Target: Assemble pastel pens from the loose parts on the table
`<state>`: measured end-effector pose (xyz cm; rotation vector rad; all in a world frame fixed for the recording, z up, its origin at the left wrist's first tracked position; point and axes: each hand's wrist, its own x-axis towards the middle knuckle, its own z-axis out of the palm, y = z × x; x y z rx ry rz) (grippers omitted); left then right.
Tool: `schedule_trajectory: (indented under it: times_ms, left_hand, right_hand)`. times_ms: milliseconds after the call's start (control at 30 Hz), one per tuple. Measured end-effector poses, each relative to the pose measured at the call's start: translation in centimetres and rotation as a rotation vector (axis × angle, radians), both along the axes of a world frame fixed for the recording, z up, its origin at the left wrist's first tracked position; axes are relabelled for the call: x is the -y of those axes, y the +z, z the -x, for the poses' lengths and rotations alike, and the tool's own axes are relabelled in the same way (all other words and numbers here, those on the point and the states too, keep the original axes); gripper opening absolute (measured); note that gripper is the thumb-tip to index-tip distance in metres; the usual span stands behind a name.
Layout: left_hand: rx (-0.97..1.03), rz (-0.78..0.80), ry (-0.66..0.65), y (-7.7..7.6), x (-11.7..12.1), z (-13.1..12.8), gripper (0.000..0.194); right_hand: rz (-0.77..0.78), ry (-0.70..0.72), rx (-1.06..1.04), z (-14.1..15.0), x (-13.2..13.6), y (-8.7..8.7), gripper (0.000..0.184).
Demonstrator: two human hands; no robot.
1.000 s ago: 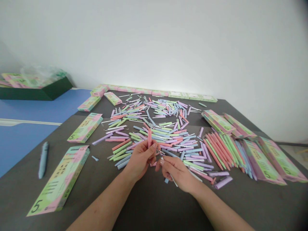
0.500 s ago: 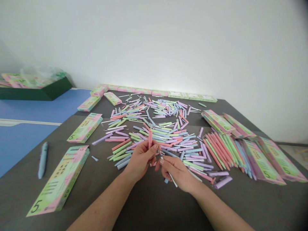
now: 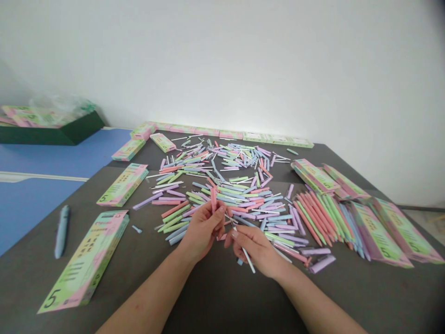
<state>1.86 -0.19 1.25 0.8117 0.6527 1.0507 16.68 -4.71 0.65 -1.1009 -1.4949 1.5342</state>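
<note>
My left hand (image 3: 205,229) is closed around a coral-pink pen barrel (image 3: 213,197), which points up and away from me. My right hand (image 3: 252,246) pinches a thin white pen refill (image 3: 248,260); its tail slants down toward me below the fingers, and its dark, metallic-looking tip points at the left hand. The two hands nearly meet at the fingertips, and small details between them are too fine to make out. Just beyond them spreads a heap of pastel pen parts (image 3: 239,195) in purple, green, blue and coral.
At right lie assembled-looking pens (image 3: 323,215) in a row, beside pastel cartons (image 3: 378,232). A carton (image 3: 85,260) and a blue pen (image 3: 62,232) lie at left. More boxes (image 3: 208,131) line the table's far edge. A dark green tray (image 3: 52,134) stands on a blue surface (image 3: 41,160).
The white refill in my right hand has swung slightly and shows more of its length below the fingers. The coral barrel in my left hand has shifted slightly left.
</note>
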Motion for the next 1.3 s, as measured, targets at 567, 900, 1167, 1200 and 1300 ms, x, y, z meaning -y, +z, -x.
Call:
schedule_trajectory:
  times_ms: [567, 900, 1167, 1200, 1300]
  left_hand:
    - [-0.036, -0.087, -0.076, -0.9, 0.1, 0.0, 0.017]
    - [-0.072, -0.065, -0.140, -0.8, 0.2, -0.1, 0.017]
    - [-0.094, 0.056, -0.188, -0.9, 0.2, 0.1, 0.026]
    - [-0.107, 0.054, -0.180, -1.0, 0.1, 0.0, 0.027]
    - [-0.143, 0.039, -0.154, -1.1, 0.1, 0.0, 0.029]
  right_hand:
    - [0.024, -0.002, -0.033, 0.1, 0.0, 0.1, 0.036]
    - [0.010, -0.035, -0.043, 0.0, 0.0, -0.1, 0.039]
    - [-0.047, -0.021, 0.020, -0.1, -0.3, -0.4, 0.039]
    - [-0.057, -0.030, 0.021, -0.2, -0.3, -0.5, 0.038]
    - [-0.083, -0.075, 0.015, -0.2, -0.6, -0.8, 0.032]
